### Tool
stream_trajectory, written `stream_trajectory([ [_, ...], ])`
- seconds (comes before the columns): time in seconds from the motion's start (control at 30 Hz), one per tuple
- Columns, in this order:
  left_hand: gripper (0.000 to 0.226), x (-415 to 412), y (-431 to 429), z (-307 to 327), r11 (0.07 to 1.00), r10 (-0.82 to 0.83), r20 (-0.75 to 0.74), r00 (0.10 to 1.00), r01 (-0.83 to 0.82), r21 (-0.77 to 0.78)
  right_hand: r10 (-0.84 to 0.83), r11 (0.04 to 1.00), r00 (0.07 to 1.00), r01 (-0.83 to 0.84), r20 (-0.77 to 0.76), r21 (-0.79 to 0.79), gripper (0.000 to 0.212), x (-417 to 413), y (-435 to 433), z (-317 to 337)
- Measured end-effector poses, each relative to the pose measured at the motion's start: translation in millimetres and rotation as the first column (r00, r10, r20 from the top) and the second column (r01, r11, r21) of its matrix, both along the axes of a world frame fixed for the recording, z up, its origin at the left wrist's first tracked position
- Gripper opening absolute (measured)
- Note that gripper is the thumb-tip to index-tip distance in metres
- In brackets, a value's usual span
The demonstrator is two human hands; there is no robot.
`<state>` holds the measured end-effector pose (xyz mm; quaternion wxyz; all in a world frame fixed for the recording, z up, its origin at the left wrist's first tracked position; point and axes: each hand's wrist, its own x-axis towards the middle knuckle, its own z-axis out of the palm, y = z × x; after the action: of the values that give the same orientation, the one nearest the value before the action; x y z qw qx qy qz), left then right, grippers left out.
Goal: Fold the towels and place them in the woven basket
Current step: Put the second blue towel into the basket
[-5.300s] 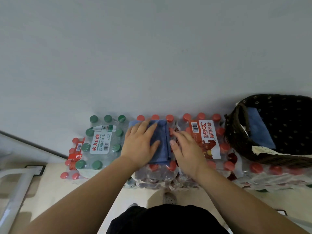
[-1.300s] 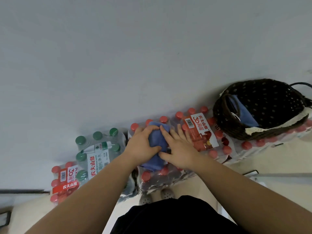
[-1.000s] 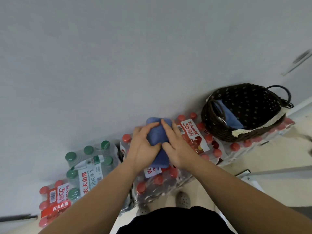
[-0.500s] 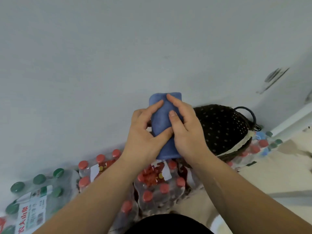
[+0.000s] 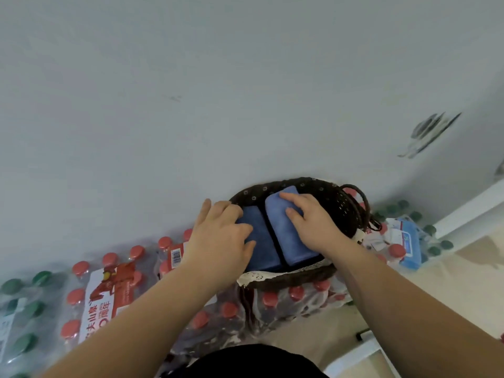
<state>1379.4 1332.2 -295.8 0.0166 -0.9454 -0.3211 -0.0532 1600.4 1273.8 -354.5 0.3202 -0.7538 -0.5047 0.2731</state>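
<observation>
**Two folded towels side by side in the basket**

The right hand's fingers [image 5: 293, 203] lie spread and flat on top of the lighter blue folded towel [image 5: 289, 236], pressing on it rather than gripping it. The left hand's fingers [image 5: 231, 214] rest loosely extended over the darker blue folded towel [image 5: 263, 246], palm down, nothing clenched. The right hand [image 5: 313, 222] and left hand [image 5: 221, 238] sit close together, a narrow dark gap between the two towels running between them. Both towels lie inside the dark woven basket [image 5: 341, 203], lengthwise and parallel, the lighter one on the right. A white lace trim [image 5: 272, 274] edges the near rim. The basket stands on shrink-wrapped packs of red-capped bottles [image 5: 103, 298], against a pale wall [image 5: 191, 91]. Green-capped bottles [image 5: 24, 342] show at the far left.
</observation>
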Motion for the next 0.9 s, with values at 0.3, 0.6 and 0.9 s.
stream_trajectory([
  [0.3, 0.053, 46.6, -9.6, -11.5, 0.993, -0.092, -0.424, 0.901, 0.05, -0.109, -0.053, 0.981, 0.998, 0.058, 0.029, -0.184, 0.045, 2.3, 14.2, -23.3],
  [0.6, 0.068, 61.9, -2.2, -32.5, 0.943, -0.078, -0.489, 0.869, -0.095, -0.32, 0.038, 0.996, 0.965, -0.016, 0.261, -0.086, 0.05, -3.6, 17.2, -30.6],
  [0.9, 0.088, 63.8, -0.1, -41.2, 0.968, -0.014, -0.6, 0.8, -0.14, -0.209, 0.449, 0.893, 0.494, -0.218, 0.744, -0.394, 0.077, 0.3, 8.9, -22.0],
])
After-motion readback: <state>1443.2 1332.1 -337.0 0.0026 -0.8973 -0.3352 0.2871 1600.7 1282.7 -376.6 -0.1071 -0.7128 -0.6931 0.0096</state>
